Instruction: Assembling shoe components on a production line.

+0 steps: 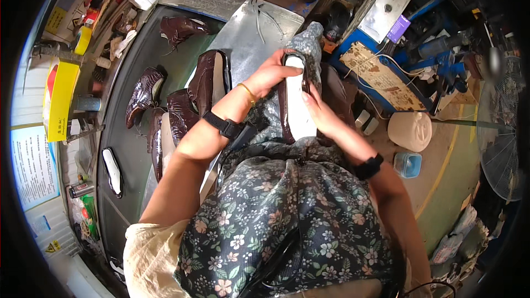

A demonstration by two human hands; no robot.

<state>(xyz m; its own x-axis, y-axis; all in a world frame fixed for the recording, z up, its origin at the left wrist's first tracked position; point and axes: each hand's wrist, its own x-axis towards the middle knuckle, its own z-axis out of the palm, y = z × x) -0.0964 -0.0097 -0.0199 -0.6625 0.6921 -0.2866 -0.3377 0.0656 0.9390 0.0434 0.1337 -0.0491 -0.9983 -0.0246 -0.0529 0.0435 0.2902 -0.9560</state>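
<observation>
left hand [271, 73]: fingers curled over top end of shoe [295, 102], gripping
right hand [322, 115]: fingers closed along shoe's right edge
shoe: sole-up on lap, white insole showing
table [132, 154]: brown shoe uppers [176, 105]

— What sort of place is this?
— A shoemaking workshop. The dark conveyor belt [130, 149] carries a row of glossy brown shoe uppers [144, 92], unfinished.
— Anything else besides the belt?
— Just left of it a cluttered shelf holds a yellow box [59, 99], tape [83, 40] and cans. Well to its right stands a blue machine [386, 60] with a metal control panel [393, 0], cables trailing, and beyond that a floor fan [503, 160] on concrete marked with a yellow line [450, 154].
</observation>
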